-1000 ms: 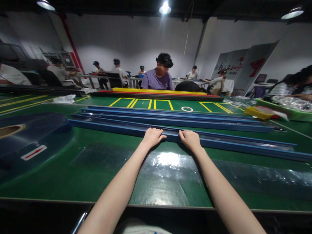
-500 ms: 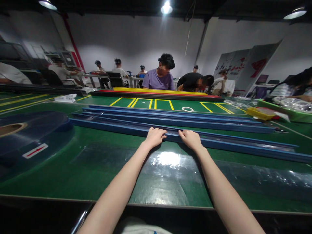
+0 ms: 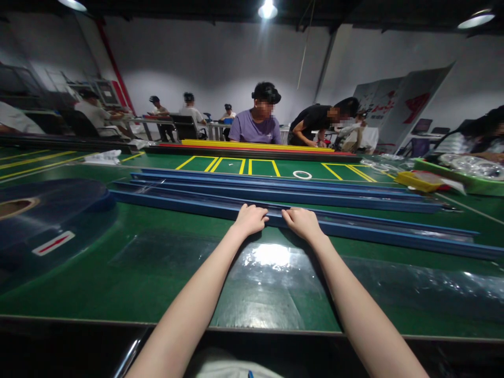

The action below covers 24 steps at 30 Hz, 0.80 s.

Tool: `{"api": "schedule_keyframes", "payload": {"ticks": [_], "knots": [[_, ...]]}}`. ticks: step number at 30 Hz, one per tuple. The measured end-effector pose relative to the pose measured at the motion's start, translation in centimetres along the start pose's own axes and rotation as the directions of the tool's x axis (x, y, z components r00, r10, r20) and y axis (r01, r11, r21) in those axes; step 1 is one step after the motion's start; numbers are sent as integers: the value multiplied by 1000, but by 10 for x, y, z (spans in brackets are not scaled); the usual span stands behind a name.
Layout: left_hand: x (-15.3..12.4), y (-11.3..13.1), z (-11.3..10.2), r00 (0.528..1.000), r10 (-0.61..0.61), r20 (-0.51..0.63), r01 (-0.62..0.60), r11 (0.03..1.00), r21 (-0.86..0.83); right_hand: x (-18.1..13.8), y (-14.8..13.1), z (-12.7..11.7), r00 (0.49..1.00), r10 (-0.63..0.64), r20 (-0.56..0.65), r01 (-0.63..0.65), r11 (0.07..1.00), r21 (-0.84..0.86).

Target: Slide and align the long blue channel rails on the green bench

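A long blue channel strip [image 3: 189, 205] lies across the green table, its trough facing up. My left hand [image 3: 251, 219] is closed over its near edge around the middle, fingers curled into the trough. A short way to the right, my right hand [image 3: 302, 221] grips the same edge, its fingers bent over the rim; the thumbs are only partly visible. Just behind lie more blue channel strips [image 3: 346, 198], set close together. Under my forearms, a clear plastic film strip [image 3: 263, 294] is spread flat along the table and reflects the lamp.
At the left sits a big roll of clear film [image 3: 74, 205] with a cardboard core. Farther back are a white ring [image 3: 302, 175], a yellow tray [image 3: 417, 181], a green tray [image 3: 468, 182] and yellow strips [image 3: 252, 145]. Co-workers sit or lean beyond.
My right hand has slid slightly left along the channel strip, closer to my left hand, which stays put. A co-worker in black across the table has raised their upper body somewhat.
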<state>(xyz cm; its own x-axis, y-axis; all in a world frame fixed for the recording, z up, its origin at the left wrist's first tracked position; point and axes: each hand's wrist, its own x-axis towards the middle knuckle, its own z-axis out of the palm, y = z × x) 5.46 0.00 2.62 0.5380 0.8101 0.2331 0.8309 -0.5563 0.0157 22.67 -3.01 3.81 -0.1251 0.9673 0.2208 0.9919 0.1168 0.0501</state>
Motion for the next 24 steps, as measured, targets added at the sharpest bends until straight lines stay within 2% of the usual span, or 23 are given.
{"api": "schedule_keyframes", "payload": {"ticks": [5, 17, 21, 24], "knots": [[-2, -1, 3, 999, 17, -46, -17, 1000, 0, -1, -10, 1, 994, -105, -8, 105, 993, 45], [-7, -3, 9, 993, 52, -110, -49, 998, 31, 6, -13, 0, 994, -48, 93, 36, 991, 130], [-9, -6, 7, 990, 67, -126, -63, 997, 34, 5, -11, 5, 998, -46, 42, 42, 993, 109], [-9, -9, 5, 987, 55, -149, -55, 998, 9, 4, -8, 11, 995, -39, -92, 45, 997, 63]]}}
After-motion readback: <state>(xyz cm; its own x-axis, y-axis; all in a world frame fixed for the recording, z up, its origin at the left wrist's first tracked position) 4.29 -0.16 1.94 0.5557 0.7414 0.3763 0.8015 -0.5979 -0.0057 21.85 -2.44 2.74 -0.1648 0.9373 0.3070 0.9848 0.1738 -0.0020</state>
